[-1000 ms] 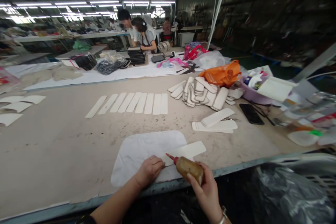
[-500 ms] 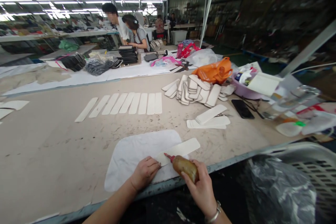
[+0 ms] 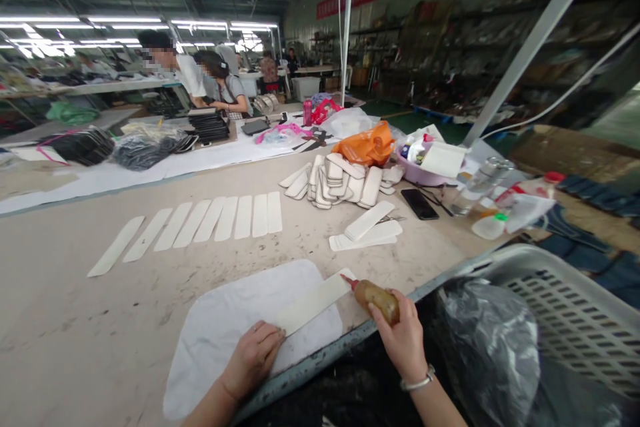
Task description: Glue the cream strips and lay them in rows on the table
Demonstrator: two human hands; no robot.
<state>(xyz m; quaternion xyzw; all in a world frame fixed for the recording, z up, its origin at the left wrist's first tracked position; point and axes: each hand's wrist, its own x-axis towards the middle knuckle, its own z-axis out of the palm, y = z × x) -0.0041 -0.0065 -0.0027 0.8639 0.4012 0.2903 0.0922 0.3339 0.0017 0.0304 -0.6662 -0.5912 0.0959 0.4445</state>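
White strip point(image 3: 314, 303) lies across a white sheet point(image 3: 225, 313), apparently partway worked: my left hand point(image 3: 255, 352) grips its near end, my right hand point(image 3: 403, 333) clasps the amber bottle point(image 3: 377, 300), nozzle point(image 3: 349, 281) by its far end. Row of strips point(image 3: 227, 219): done or waiting, I can't tell. Smudged table point(image 3: 165, 293); co-workers point(image 3: 234, 95) beyond.

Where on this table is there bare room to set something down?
The widest bare patch of table lies left of the white sheet, nearer than the row of pale strips. A narrower band separates strips and sheet. Far right is crowded: stacked pieces, orange bag, purple basin and phone.
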